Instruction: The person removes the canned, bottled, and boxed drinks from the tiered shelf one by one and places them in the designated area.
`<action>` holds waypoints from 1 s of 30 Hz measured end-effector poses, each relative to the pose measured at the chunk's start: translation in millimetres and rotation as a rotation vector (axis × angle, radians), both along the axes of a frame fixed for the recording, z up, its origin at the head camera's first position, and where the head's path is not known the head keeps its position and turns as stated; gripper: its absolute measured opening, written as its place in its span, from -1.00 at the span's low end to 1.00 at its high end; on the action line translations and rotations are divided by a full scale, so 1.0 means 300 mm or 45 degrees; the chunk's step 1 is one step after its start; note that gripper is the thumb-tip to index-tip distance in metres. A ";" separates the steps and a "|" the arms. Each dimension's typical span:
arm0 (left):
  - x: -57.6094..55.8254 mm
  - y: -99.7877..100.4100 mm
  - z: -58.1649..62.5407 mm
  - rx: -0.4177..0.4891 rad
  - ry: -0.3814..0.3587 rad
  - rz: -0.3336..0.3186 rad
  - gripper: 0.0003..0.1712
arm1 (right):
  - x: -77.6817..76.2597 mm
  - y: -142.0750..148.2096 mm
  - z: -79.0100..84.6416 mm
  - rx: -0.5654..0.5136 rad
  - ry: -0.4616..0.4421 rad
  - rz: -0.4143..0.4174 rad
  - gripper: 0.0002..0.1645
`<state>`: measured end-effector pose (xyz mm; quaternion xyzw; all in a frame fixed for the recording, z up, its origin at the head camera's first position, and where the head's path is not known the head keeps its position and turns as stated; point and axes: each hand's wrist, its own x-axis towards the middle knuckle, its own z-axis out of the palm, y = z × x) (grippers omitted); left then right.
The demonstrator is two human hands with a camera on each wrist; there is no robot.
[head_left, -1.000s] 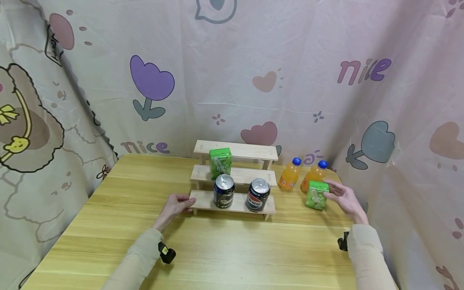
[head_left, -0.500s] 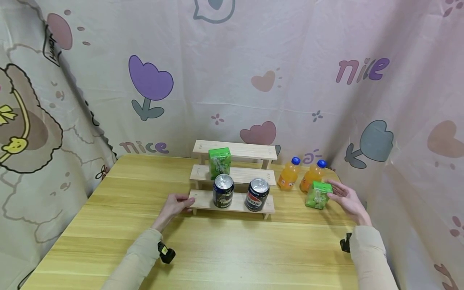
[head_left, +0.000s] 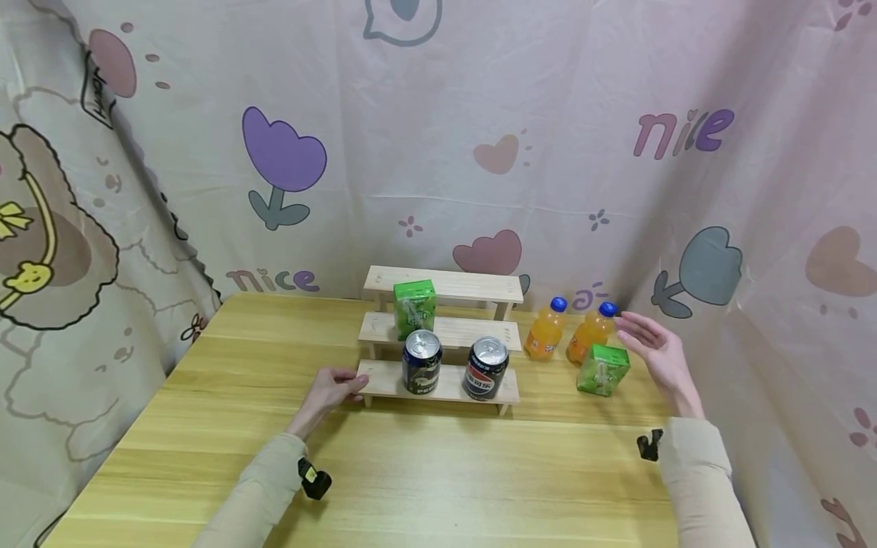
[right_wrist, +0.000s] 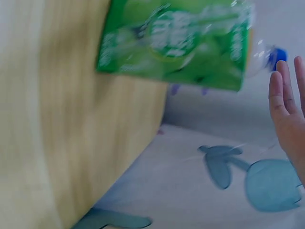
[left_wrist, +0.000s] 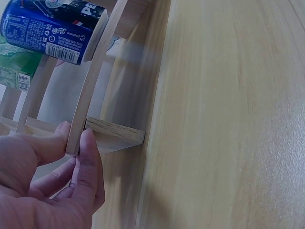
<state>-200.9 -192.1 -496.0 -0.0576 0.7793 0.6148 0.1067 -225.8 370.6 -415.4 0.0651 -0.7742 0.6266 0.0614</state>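
My left hand (head_left: pixel 330 394) pinches the left end of the lowest board of a three-tier wooden shelf (head_left: pixel 479 286); the left wrist view shows thumb and forefinger on either face of that board. A dark can (head_left: pixel 422 362) and a second can with a red, white and blue label (head_left: pixel 486 368) stand on the lowest tier. On the middle tier stands a green drink carton (head_left: pixel 414 308). My right hand (head_left: pixel 661 358) is raised with fingers extended, apart from another green drink carton (head_left: pixel 603 371) on the table. Behind that carton is an orange drink bottle (head_left: pixel 591 333) with a blue cap.
A second orange drink bottle (head_left: pixel 546 329) stands between the shelf and the right-hand bottle. The wooden table (head_left: pixel 438 479) meets a patterned curtain (head_left: pixel 404 137) at the back, and the curtain also runs along both sides.
My right hand has let go of the green carton and lifted up and back from it. That carton turned slightly before the release. The left hand keeps its grip on the shelf.
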 end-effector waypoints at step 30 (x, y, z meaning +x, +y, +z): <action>0.003 0.005 0.001 0.013 0.012 0.018 -0.55 | -0.048 -0.420 0.184 0.213 0.078 0.121 -0.38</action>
